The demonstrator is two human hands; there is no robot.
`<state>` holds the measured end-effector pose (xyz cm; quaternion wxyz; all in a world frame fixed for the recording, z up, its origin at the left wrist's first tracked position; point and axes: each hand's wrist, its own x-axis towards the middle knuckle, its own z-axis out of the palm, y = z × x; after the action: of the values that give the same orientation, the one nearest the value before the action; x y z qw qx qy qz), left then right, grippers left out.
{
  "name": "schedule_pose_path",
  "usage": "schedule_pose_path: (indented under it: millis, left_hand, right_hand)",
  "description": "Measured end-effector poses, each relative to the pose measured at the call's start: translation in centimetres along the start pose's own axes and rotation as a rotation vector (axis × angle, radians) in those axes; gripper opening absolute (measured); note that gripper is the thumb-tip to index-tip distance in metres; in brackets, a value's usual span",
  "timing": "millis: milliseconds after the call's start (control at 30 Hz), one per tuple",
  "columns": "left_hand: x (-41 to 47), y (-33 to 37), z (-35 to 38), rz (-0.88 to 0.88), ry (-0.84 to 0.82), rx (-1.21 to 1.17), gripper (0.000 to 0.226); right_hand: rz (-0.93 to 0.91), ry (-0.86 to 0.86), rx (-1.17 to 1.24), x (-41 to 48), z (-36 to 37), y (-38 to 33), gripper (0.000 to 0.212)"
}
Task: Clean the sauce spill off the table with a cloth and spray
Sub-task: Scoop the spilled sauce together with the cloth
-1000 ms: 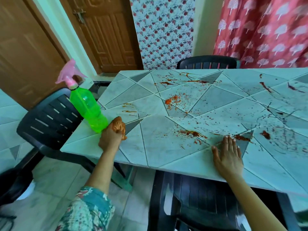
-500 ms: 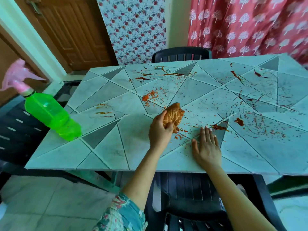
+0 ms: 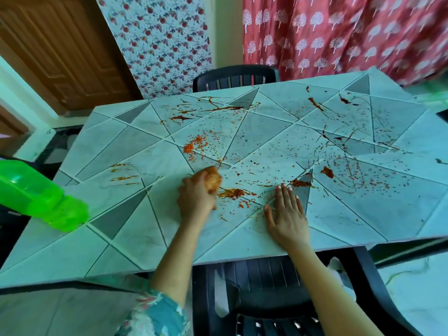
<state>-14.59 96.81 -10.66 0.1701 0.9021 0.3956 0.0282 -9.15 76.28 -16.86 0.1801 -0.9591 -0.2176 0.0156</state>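
Left hand (image 3: 197, 197): grip closed round a balled, orange-stained cloth (image 3: 213, 180), pressing it down on the surface (image 3: 145, 238). The cloth sits at the left end of an orange sauce smear (image 3: 232, 193), touching or just short of it; blur, cannot tell which. Right hand (image 3: 287, 214): open, palm flat on the surface, fingers straight, tips at a dark triangle tile with a red sauce blob (image 3: 300, 183).

Versus half a second ago: the cloth hand has slid left, away from the right hand, so the smear now shows between them. One second ago it was out by the green spray bottle (image 3: 36, 192). The right hand has stayed put.

The bottle stands well left of the cloth, near the surface's left edge, its top cut off by the frame. More sauce splatter (image 3: 194, 146) lies further back and out to the right. Patterned sleeve (image 3: 155, 316) on the left arm. Dark chair (image 3: 266, 287) below the near edge, another chair (image 3: 232, 77) at the far side.
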Motion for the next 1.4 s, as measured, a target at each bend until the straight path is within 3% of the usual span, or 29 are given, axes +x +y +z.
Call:
schedule_pose_path:
  millis: [100,200,333,433,500,567,667,767,833,933,1033,1167,1233,1400]
  left_hand:
    - [-1.6,5.4,1.5,0.227,-0.043,-0.117,0.053]
    - [-0.1,5.8,0.5,0.268,0.017,-0.250,0.056]
    - [5.9,-3.1,-3.0,0.002,0.185,-0.305,0.053]
    - [9.0,-9.1,-4.8,-0.334,0.172,-0.281,0.049]
    - [10.1,-9.5,-4.6,-0.438,0.141,-0.202,0.055]
    - [10.1,-7.2,-3.2,-0.331,0.110,-0.108,0.057]
    - [8.0,-0.1,-0.2,0.024,0.015,-0.055,0.060]
    - [6.0,5.8,1.5,0.298,-0.124,-0.121,0.059]
    - [7.0,6.5,1.0,0.365,-0.161,-0.240,0.056]
    - [11.5,2.1,-2.0,0.340,0.024,-0.378,0.055]
    - [17.9,-5.8,-5.7,0.081,0.188,-0.350,0.055]
    - [22.2,-11.8,-7.3,-0.229,0.095,-0.195,0.052]
    - [21.9,-11.2,-6.3,-0.195,0.071,-0.151,0.057]
    - [16.7,-3.1,-2.2,0.152,-0.019,-0.104,0.064]
  right_hand:
    - [0.000,-0.002,-0.001,0.0,-0.1,-0.1,0.084]
    - [0.000,0.004,0.048,-0.1,-0.4,-0.1,0.085]
    - [0.051,0.031,0.155,0.4,-0.8,-0.3,0.089]
    - [0.059,0.038,0.167,1.5,-0.9,-1.1,0.089]
    - [0.063,0.034,0.147,2.5,-0.8,-1.8,0.086]
    - [0.076,0.031,0.128,3.4,-0.6,-2.6,0.082]
    - [0.141,0.051,0.119,5.1,-0.2,-3.4,0.079]
    - [0.192,0.090,0.106,6.5,0.0,-4.1,0.082]
    - [0.219,0.086,0.097,7.2,-0.1,-4.7,0.078]
    - [0.236,0.053,0.085,8.1,0.2,-5.9,0.077]
    - [0.248,-0.036,0.038,9.3,1.3,-7.4,0.071]
    - [0.281,-0.092,-0.010,10.1,2.1,-8.1,0.068]
    - [0.283,-0.099,-0.037,10.0,2.3,-8.1,0.075]
    - [0.299,-0.095,-0.043,10.3,2.5,-7.9,0.076]
